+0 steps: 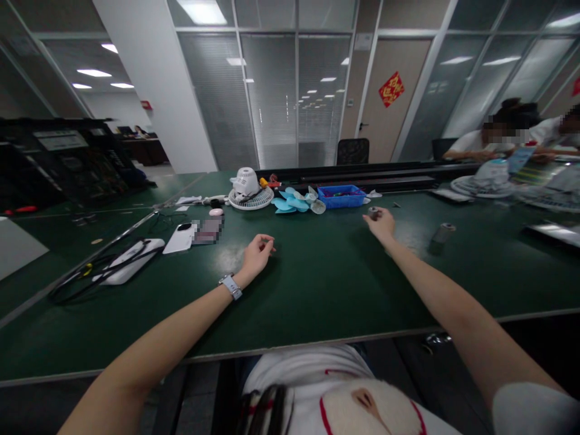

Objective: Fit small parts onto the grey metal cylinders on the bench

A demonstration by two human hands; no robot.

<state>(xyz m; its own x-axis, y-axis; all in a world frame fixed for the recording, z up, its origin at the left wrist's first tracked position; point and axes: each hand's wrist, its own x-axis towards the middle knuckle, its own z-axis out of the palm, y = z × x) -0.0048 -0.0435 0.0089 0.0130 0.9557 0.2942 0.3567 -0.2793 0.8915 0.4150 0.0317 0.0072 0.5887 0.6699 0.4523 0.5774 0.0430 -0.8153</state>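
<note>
Low over the left half of the green table (312, 284), my left hand (257, 257) is loosely closed, thumb near the curled fingers, with nothing visible in it. A watch with a grey band (232, 286) is on that wrist. Farther out to the right, my right hand (383, 225) pinches a small metallic cylinder (373, 212), partly covered by the fingers. A second metallic cylinder (444, 233) stands on the table to the right of this hand. A tiny dark piece (397, 205) lies just beyond it.
At the back sit a white fan housing (247, 183), light-blue fan blades (290, 201) and a blue tray (342, 197) of small parts. Leftward lie a white phone (179, 239) and a white device with black cable (131, 263). Other people (480, 144) work at the far right.
</note>
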